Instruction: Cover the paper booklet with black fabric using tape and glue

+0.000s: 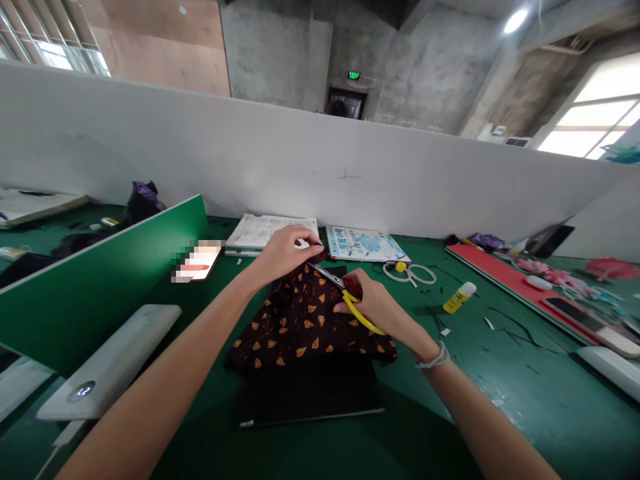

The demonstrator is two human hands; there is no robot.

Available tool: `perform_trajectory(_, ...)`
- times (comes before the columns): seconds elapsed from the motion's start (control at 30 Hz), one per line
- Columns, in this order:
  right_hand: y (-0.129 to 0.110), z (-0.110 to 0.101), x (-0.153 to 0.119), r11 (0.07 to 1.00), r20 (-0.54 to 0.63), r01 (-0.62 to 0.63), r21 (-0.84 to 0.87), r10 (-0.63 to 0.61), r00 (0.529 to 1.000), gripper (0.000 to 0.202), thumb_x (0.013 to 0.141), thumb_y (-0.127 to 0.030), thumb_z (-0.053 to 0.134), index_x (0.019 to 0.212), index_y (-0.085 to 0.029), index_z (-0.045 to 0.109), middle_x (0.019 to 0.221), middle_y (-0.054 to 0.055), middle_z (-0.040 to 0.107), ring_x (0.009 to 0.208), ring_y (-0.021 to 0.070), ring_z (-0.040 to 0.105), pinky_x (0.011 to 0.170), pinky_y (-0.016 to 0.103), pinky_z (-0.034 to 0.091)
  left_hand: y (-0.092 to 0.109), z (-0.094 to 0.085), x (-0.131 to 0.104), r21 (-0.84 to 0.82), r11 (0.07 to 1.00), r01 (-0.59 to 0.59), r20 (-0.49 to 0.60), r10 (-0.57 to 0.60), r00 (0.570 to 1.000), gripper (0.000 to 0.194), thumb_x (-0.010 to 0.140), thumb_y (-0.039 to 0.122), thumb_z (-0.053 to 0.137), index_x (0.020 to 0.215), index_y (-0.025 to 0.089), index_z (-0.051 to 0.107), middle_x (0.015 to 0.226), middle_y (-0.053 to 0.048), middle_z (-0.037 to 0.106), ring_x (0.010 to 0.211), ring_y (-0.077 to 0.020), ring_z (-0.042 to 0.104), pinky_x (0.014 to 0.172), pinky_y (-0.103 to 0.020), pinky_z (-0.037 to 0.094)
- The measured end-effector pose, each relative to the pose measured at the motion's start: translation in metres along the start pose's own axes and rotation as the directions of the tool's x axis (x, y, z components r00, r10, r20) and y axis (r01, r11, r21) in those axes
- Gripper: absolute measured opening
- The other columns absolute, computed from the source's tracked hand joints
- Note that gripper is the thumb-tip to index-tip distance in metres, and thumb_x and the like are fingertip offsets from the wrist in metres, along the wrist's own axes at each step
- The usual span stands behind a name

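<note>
Dark patterned cloth (305, 327) with orange drop shapes lies bunched in front of me, partly over a flat black notebook (315, 397). My left hand (293, 250) pinches a bit of this cloth at its far top edge, thumb and fingertips together. Yellow-handled scissors (363, 315) are in my right hand (373, 300), the fingers wrapped around the handles. The metal blades point up and left, with their tips close to the pinched edge below my left fingertips. Whether the blades touch the cloth is too small to tell.
Behind the cloth lie an open book (250, 230) and a blue-white booklet (367, 244). A glue stick (459, 298) and white cable (423, 275) are to the right, near a red board (500, 280). Leftward are a lit phone (203, 260), a power bank (113, 360) and a green divider (110, 280).
</note>
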State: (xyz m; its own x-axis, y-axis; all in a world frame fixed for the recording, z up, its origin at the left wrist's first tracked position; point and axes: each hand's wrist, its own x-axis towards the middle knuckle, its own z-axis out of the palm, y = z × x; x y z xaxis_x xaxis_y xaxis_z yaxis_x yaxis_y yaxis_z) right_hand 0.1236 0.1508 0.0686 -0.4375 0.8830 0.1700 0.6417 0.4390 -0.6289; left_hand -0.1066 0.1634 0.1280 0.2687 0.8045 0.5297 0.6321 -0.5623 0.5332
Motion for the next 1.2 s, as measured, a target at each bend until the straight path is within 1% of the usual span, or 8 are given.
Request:
perform_trajectory(0.17,0.005,0.004,-0.005,0.999,-0.033,-0.034,-0.002,0.034,0.999,0.056,0.069,-0.052,0.074,0.108,-0.021,0.048,0.108,0.011,0.066,0.100,0.0271,0.063,0.083,0.037,0.046,-0.001,0.002,0.000,-0.045,0.999,0.024,0.025,-0.023,0.999,0.015,0.082,0.035,0.061,0.081,0.022,0.068,0.097,-0.002,0.067,0.094,-0.0164,0.061,0.086,-0.031,0.049)
perform_trajectory(0.37,0.007,0.007,-0.008,1.000,-0.060,-0.007,-0.021,0.006,0.998,0.056,0.070,-0.054,0.073,0.107,-0.021,0.048,0.105,0.011,0.067,0.099,0.0283,0.065,0.081,0.037,0.047,-0.003,0.008,0.000,-0.065,0.997,0.035,-0.006,-0.036,0.999,0.016,0.082,0.035,0.061,0.080,0.021,0.067,0.095,-0.003,0.068,0.091,-0.0166,0.062,0.085,-0.031,0.049)
perform_trajectory(0.57,0.008,0.008,-0.009,0.998,-0.088,-0.033,-0.061,0.028,0.996,0.055,0.070,-0.057,0.073,0.105,-0.022,0.048,0.100,0.010,0.069,0.094,0.0288,0.066,0.078,0.036,0.047,-0.001,0.008,0.000,-0.059,0.996,0.064,-0.056,-0.067,0.996,0.018,0.082,0.036,0.060,0.078,0.020,0.067,0.090,-0.002,0.070,0.086,-0.0167,0.063,0.083,-0.031,0.049)
perform_trajectory(0.7,0.007,0.009,-0.009,0.993,-0.103,-0.044,-0.111,0.033,0.994,0.055,0.070,-0.058,0.073,0.104,-0.022,0.049,0.097,0.009,0.070,0.093,0.0288,0.068,0.076,0.035,0.047,0.000,0.007,-0.001,-0.069,0.994,0.088,-0.050,-0.092,0.995,0.018,0.082,0.036,0.060,0.078,0.021,0.067,0.091,-0.002,0.071,0.087,-0.0169,0.063,0.084,-0.032,0.048)
perform_trajectory(1.0,0.002,0.011,-0.011,0.966,-0.164,-0.065,-0.249,0.024,0.986,0.056,0.074,-0.064,0.064,0.107,-0.021,0.050,0.094,0.011,0.071,0.092,0.0336,0.068,0.069,0.034,0.045,0.001,0.007,0.000,-0.081,0.992,0.102,-0.050,-0.106,0.993,0.017,0.082,0.035,0.059,0.076,0.020,0.066,0.085,-0.001,0.070,0.082,-0.0155,0.063,0.081,-0.030,0.050)
perform_trajectory(1.2,0.003,0.012,-0.011,0.943,-0.168,-0.075,-0.324,0.021,0.986,0.052,0.077,-0.063,0.062,0.104,-0.021,0.050,0.087,0.009,0.072,0.084,0.0319,0.069,0.062,0.032,0.041,-0.001,0.007,-0.001,-0.084,0.993,0.083,-0.056,-0.088,0.995,0.018,0.083,0.036,0.058,0.077,0.021,0.066,0.085,-0.001,0.071,0.082,-0.0154,0.063,0.081,-0.029,0.049)
